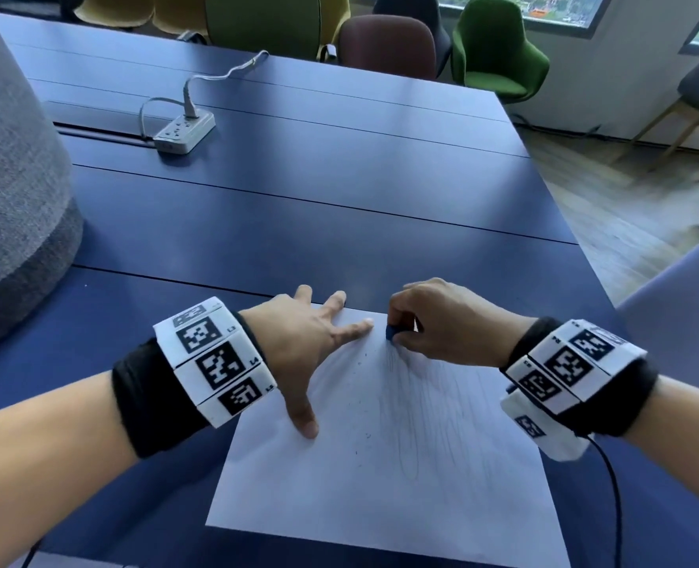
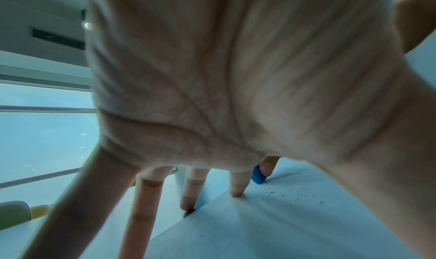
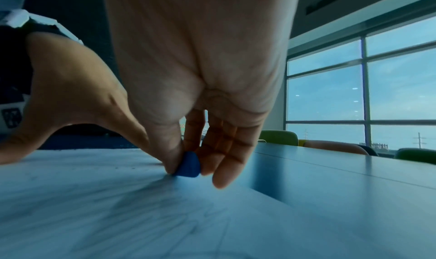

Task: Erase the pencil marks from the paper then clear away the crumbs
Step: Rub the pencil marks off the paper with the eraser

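Two hands on white paper sheet (image 1: 380,465) at near bench (image 1: 298,190) edge: left hand (image 1: 302,342) splayed flat pinning far-left corner, right hand (image 1: 442,321) fingers (image 3: 224,160) clamped on small blue eraser (image 3: 188,165) touching paper beside far edge, grey pencil marks (image 1: 430,407) nearer, crumbs (image 2: 295,196) clearest in left wrist view.

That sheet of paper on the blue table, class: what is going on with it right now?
A person is rubbing out pencil scribbles. The right hand pinches a small blue eraser against the paper near its far edge. The left hand lies spread, fingertips holding the sheet down. Grey pencil marks remain across the page, and dark crumbs are scattered on it.
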Motion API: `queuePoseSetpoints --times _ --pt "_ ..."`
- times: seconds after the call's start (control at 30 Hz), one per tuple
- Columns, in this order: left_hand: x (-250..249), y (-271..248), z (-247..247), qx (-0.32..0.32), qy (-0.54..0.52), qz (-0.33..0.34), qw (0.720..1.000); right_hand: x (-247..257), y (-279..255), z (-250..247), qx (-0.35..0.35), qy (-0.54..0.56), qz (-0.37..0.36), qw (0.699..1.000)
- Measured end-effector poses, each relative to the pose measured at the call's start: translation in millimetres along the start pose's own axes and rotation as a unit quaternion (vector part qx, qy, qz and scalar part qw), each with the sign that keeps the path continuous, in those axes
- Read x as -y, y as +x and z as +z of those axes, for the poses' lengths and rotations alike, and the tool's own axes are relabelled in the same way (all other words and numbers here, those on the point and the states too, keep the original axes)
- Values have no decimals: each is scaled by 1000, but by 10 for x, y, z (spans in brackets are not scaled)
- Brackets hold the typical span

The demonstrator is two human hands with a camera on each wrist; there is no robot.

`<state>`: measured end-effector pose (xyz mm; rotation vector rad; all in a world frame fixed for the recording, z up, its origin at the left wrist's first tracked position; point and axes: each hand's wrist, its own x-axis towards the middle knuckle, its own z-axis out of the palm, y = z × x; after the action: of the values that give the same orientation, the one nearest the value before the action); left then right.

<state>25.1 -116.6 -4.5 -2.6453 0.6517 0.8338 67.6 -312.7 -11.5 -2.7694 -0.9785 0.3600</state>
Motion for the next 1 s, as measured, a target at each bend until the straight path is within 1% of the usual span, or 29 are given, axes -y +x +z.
queuePoseSetpoints --times 0.1,0.2,0.27,0.33,0.4,0.47,0.53,0.57,0.63,0.7,0.73,0.8,0.83,0.87,0.97,1.0 --pt "-8 6 -20 12 8 -7 1000 68 -2 14 -5 -12 -22 1000" --pt "-17 -5 -18 24 9 -17 1000 130 -49 7 32 15 -58 998" --pt "-9 -9 -12 32 -6 -22 999 112 3 -41 40 9 -49 998" --pt "6 -4 -8 36 -25 -19 999 69 60 -66 17 5 -31 999" --pt "20 8 -1 36 -30 -15 999 81 61 -43 12 12 -37 999" --pt "21 18 1 36 -33 -14 999 140 -1 -22 52 32 -61 996" --pt "21 29 2 36 -35 -11 999 167 -20 -37 86 46 -67 993" --pt "25 36 3 34 -36 -11 999 158 13 -48 79 41 -59 994" --pt "40 52 16 30 -35 -8 999 111 87 -50 36 28 -38 998" --pt "46 65 37 27 -36 -7 999 116 85 -16 17 22 -38 999" --pt "49 72 41 28 -37 -6 999 142 49 3 28 22 -48 998" --pt "53 77 50 32 -44 -7 999 213 -32 10 82 46 -71 993" --pt "56 76 52 34 -48 -8 998 227 -33 -6 97 54 -74 991" --pt "56 76 52 37 -52 -9 998 217 -7 -24 92 48 -70 992" --pt "52 68 57 40 -60 -11 997 137 88 -50 35 23 -41 998" --pt "50 67 59 39 -59 -11 997 137 79 -37 32 24 -41 998"
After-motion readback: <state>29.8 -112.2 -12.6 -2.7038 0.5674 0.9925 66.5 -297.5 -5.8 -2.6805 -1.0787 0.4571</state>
